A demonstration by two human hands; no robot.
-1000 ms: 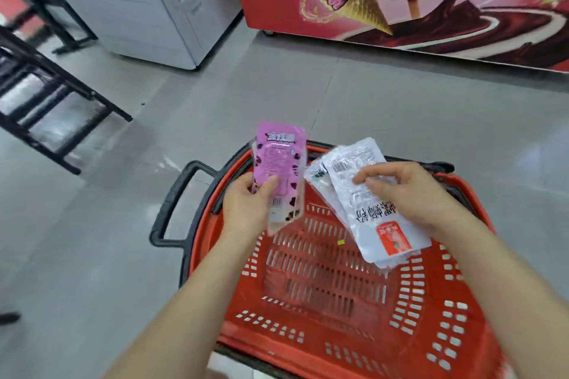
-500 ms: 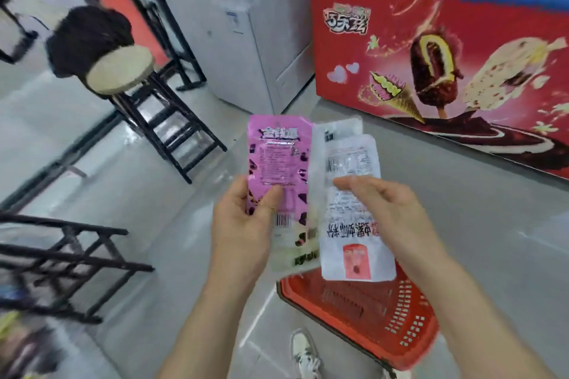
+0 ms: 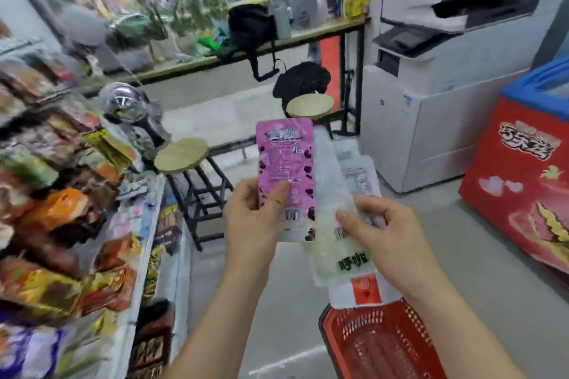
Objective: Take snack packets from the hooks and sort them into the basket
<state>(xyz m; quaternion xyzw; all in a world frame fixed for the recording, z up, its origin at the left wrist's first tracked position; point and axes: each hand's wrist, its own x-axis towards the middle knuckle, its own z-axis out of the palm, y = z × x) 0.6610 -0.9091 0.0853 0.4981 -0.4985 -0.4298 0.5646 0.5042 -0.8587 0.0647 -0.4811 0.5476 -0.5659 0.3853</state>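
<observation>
Left hand raised, thumb pressed on front of pink packet, fingers curled behind its lower half. Right hand just beside, fingers pinching stack of white packets near middle. Red basket on floor below right hand; only corner in view, contents cannot tell. Pink packet upright, long axis vertical, lower end in hand. White packets upright too, slightly fanned, touching pink packet's right edge.
</observation>
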